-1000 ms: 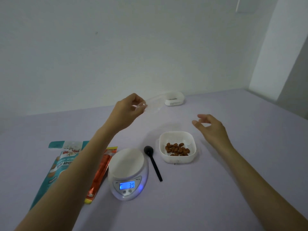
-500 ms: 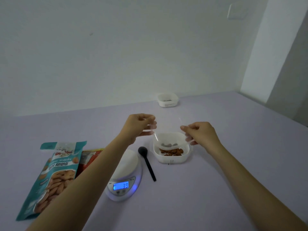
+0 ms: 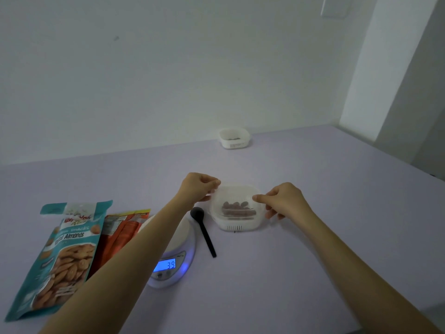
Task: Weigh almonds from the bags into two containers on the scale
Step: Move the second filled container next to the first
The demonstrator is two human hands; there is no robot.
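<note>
Head view: left hand [image 3: 199, 189] pinches the 10 o'clock corner of the clear lid [image 3: 237, 196] and right hand [image 3: 286, 203] pinches its 3 o'clock edge, fingers curled on it. The lid lies over the container [image 3: 240, 226], with almonds [image 3: 234, 206] showing through; whether it is pressed home cannot be told. The container stands on the table [image 3: 313, 261]. Just at its 9 o'clock lies the spoon [image 3: 203, 230]. At 8 o'clock stands the scale [image 3: 175, 261], reading 39, partly under the left forearm. Further toward 8 o'clock lie the orange bag [image 3: 120, 235] and the teal bag [image 3: 65, 256]. At 12 o'clock, near the wall, stands a second container [image 3: 233, 141].
</note>
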